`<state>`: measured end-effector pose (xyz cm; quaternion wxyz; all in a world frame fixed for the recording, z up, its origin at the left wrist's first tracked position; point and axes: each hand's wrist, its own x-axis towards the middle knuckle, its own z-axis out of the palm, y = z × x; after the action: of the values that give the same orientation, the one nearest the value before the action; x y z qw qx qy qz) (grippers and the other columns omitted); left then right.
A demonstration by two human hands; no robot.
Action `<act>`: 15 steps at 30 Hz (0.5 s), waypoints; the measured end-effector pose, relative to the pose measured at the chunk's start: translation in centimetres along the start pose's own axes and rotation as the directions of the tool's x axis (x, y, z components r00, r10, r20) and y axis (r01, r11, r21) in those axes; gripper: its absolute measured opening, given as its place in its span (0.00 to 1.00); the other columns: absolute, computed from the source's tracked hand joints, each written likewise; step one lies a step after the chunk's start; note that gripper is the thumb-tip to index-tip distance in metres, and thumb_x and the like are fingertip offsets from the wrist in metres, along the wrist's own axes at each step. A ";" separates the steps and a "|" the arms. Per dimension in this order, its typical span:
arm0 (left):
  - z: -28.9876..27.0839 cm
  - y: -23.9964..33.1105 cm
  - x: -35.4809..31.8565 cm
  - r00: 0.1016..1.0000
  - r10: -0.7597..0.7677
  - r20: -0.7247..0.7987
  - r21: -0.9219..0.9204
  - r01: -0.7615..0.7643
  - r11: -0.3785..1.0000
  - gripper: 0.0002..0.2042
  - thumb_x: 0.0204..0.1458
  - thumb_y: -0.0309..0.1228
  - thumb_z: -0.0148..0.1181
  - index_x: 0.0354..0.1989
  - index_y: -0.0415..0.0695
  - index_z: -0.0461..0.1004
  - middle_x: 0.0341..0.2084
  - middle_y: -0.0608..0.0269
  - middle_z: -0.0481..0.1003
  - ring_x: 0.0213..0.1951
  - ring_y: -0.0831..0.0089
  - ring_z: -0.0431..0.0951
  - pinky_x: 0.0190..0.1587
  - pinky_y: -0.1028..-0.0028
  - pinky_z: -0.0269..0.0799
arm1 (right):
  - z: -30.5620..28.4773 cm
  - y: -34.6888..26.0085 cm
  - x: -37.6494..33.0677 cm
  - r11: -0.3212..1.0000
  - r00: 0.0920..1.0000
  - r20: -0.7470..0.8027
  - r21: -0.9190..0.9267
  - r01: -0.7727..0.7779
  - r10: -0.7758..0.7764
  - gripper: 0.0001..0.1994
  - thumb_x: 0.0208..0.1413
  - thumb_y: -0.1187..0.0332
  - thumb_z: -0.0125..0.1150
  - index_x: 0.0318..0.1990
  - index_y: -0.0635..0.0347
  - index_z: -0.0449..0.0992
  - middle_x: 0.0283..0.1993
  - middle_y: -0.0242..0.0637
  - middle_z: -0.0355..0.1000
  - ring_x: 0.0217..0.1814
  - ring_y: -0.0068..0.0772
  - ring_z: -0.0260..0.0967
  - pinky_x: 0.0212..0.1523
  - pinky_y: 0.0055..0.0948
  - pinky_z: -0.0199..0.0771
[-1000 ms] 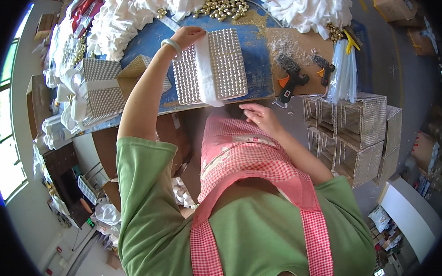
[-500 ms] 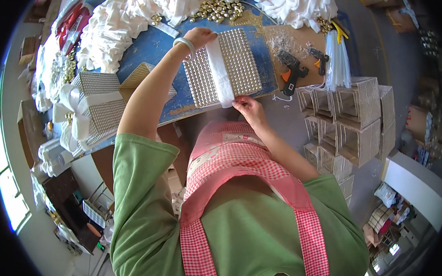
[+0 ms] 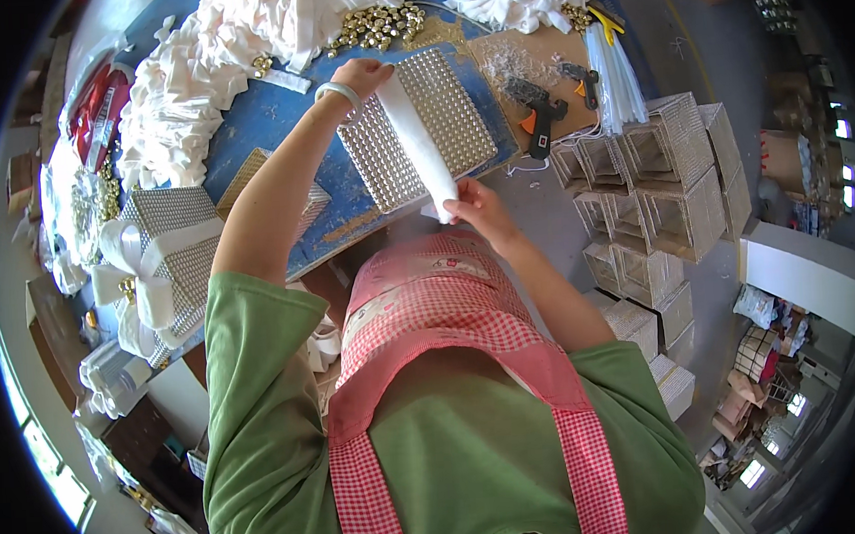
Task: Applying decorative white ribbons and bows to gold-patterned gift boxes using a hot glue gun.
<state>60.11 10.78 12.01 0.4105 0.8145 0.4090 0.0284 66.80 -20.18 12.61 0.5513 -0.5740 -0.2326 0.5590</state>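
A box (image 3: 459, 108) covered in rows of silvery beads lies at the table's near edge. Across its top face runs a white fabric ribbon (image 3: 412, 124). At the box's far edge, the closed fingers of my left hand (image 3: 360, 79) hold the ribbon's far end. My right hand (image 3: 482, 212) pinches the near end between thumb and fingers, just beyond the box's near edge. To the left stands another beaded box (image 3: 172, 264) with a white bow (image 3: 132, 280). An open beaded box (image 3: 247, 179) sits between it and my left forearm.
White ribbon pieces (image 3: 274, 26) are heaped at the back, with gold bells (image 3: 379, 26) before them. Two glue guns (image 3: 540, 119) lie on cardboard at right, near clear glue sticks (image 3: 615, 82). Stacked open boxes (image 3: 672, 175) stand right of the table. The table (image 3: 268, 116) is blue.
The view has shifted and turned a little. My right hand has drawn the ribbon's near end out past the box edge, and the ribbon looks narrower there. My left hand stays at the far end.
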 end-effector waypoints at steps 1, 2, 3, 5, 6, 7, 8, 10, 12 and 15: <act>0.0 -0.1 0.1 1.000 -0.009 0.014 -0.002 0.009 1.000 0.21 0.47 0.52 0.51 0.39 0.48 0.77 0.35 0.55 0.77 0.41 0.58 0.76 0.46 0.67 0.69 | -0.4 -1.7 -0.1 0.994 0.994 0.062 -0.068 -0.083 0.087 0.12 0.52 0.68 0.59 0.41 0.61 0.68 0.36 0.32 0.71 0.33 0.19 0.67 0.32 0.18 0.67; 0.0 -0.1 0.3 0.999 -0.016 0.028 -0.002 0.016 1.000 0.21 0.47 0.52 0.51 0.39 0.48 0.77 0.35 0.55 0.77 0.40 0.58 0.76 0.46 0.67 0.69 | -0.7 -2.9 0.0 0.990 0.990 0.057 -0.076 -0.122 0.127 0.13 0.52 0.66 0.59 0.42 0.61 0.68 0.36 0.32 0.71 0.33 0.19 0.67 0.32 0.18 0.67; 0.0 -0.4 0.4 0.999 -0.010 0.030 -0.001 0.010 1.000 0.21 0.47 0.52 0.51 0.39 0.48 0.77 0.35 0.55 0.77 0.40 0.58 0.76 0.46 0.67 0.69 | -0.5 -4.4 0.2 0.983 0.984 0.057 -0.086 -0.164 0.169 0.13 0.53 0.65 0.58 0.42 0.61 0.68 0.36 0.32 0.71 0.33 0.19 0.67 0.32 0.18 0.67; 0.0 -0.5 0.5 1.000 -0.013 0.019 0.023 0.013 1.000 0.22 0.47 0.52 0.51 0.38 0.48 0.77 0.34 0.54 0.77 0.40 0.58 0.77 0.45 0.66 0.69 | -0.6 -6.4 0.5 0.963 0.972 -0.002 -0.136 -0.232 0.234 0.13 0.53 0.62 0.57 0.40 0.61 0.70 0.33 0.30 0.71 0.31 0.18 0.67 0.30 0.18 0.66; 0.0 -0.3 0.5 1.000 -0.008 0.022 0.022 0.008 1.000 0.22 0.47 0.52 0.51 0.38 0.48 0.77 0.34 0.54 0.77 0.40 0.58 0.77 0.45 0.66 0.69 | -1.3 -6.8 0.6 0.953 0.976 -0.010 -0.214 -0.213 0.216 0.13 0.53 0.61 0.57 0.38 0.62 0.72 0.31 0.29 0.71 0.30 0.18 0.67 0.29 0.18 0.66; 0.0 -0.1 0.4 1.000 -0.018 0.021 0.031 0.017 0.999 0.22 0.47 0.52 0.51 0.38 0.48 0.77 0.34 0.53 0.77 0.40 0.58 0.77 0.45 0.66 0.69 | -1.9 -7.0 0.5 0.937 0.980 -0.016 -0.291 -0.194 0.198 0.13 0.54 0.60 0.58 0.36 0.62 0.73 0.30 0.28 0.71 0.29 0.17 0.67 0.28 0.17 0.65; 0.0 0.1 0.2 0.999 -0.032 0.017 0.039 0.031 0.999 0.22 0.47 0.52 0.51 0.38 0.48 0.77 0.34 0.53 0.77 0.40 0.58 0.76 0.45 0.66 0.69 | -1.9 -7.6 0.2 0.969 0.993 -0.036 -0.218 -0.117 0.112 0.12 0.54 0.60 0.58 0.31 0.62 0.74 0.27 0.27 0.71 0.28 0.16 0.67 0.27 0.17 0.64; 0.0 0.7 0.0 0.999 -0.040 -0.004 0.043 0.040 0.998 0.21 0.47 0.52 0.51 0.38 0.48 0.77 0.33 0.53 0.77 0.40 0.57 0.76 0.44 0.65 0.69 | -1.8 -7.4 -0.3 0.969 0.995 -0.056 -0.228 -0.095 0.085 0.12 0.54 0.61 0.58 0.31 0.62 0.74 0.27 0.28 0.72 0.27 0.16 0.67 0.26 0.17 0.65; 0.1 1.0 -0.1 0.998 -0.057 -0.013 0.049 0.058 0.997 0.21 0.48 0.51 0.50 0.39 0.47 0.77 0.33 0.53 0.77 0.40 0.57 0.76 0.44 0.65 0.69 | -1.8 -5.9 -0.7 0.954 0.992 -0.087 -0.279 -0.113 0.093 0.12 0.51 0.63 0.60 0.34 0.64 0.75 0.28 0.31 0.74 0.25 0.17 0.69 0.23 0.19 0.68; 0.1 1.0 -0.2 0.998 -0.050 -0.032 0.049 0.051 0.997 0.21 0.48 0.51 0.50 0.39 0.47 0.77 0.33 0.53 0.77 0.40 0.57 0.76 0.44 0.65 0.69 | -1.7 -1.5 -0.9 0.879 0.986 -0.104 -0.449 -0.161 0.128 0.13 0.50 0.63 0.61 0.34 0.67 0.74 0.24 0.36 0.75 0.17 0.17 0.66 0.20 0.20 0.67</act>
<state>60.66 10.21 12.71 0.3843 0.8134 0.4363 0.0202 68.58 -21.14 13.93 0.3658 -0.7226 -0.2941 0.5074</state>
